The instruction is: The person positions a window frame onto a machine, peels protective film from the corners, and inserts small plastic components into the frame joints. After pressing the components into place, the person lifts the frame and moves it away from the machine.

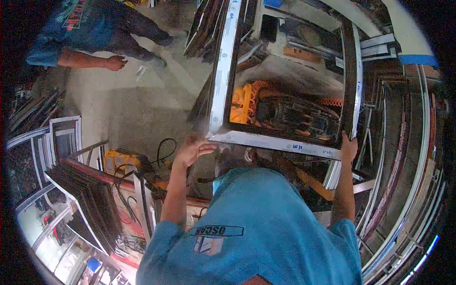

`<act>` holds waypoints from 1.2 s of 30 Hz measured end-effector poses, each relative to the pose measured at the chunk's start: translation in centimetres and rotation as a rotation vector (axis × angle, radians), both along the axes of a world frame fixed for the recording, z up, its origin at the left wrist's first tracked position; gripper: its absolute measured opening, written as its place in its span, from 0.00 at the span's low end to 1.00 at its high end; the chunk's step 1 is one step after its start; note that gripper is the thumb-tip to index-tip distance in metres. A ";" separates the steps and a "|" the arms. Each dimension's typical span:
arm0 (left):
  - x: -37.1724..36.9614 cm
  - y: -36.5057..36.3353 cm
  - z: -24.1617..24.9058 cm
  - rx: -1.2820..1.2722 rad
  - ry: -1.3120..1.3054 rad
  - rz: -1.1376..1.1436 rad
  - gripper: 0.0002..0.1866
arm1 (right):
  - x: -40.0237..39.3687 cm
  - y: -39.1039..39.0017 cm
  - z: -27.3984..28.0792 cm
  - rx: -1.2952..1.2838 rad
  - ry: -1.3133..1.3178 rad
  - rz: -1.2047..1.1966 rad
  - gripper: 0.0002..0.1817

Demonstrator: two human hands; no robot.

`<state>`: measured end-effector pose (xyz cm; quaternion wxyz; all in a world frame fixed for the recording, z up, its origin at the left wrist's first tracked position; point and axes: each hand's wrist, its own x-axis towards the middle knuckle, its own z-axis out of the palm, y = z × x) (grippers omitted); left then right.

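Observation:
A rectangular window frame (266, 139) is held up in front of me, dark on its inner side and covered with white printed protective film with blue handwritten marks. My left hand (194, 150) is at its near left corner, fingers bent against the underside of the edge. At the near right corner, my right hand (349, 148) grips the frame with the thumb on top. Through the opening shows a dusty machine with a ribbed motor (299, 116), a yellow part and orange coiled hose.
Another person (95, 33) stands at the upper left on the concrete floor (142, 99). Dark panels (90, 199) and framed windows lean at the left, near a yellow power tool (121, 161). Long profiles (403, 190) are racked at my right. More frames (204, 28) lean farther ahead.

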<state>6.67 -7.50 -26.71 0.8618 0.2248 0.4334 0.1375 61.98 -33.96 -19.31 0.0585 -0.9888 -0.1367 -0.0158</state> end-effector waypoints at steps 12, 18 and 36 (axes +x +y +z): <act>5.6 -6.0 1.5 0.302 0.397 0.524 0.15 | 0.6 -0.9 1.2 0.102 0.082 0.050 0.40; 7.6 -7.5 -0.1 0.479 0.603 0.813 0.19 | 2.6 -2.2 -0.6 0.273 0.312 0.424 0.39; 5.3 -10.1 0.2 1.057 1.191 0.565 0.10 | 9.8 0.4 -6.6 -0.154 -0.133 0.419 0.44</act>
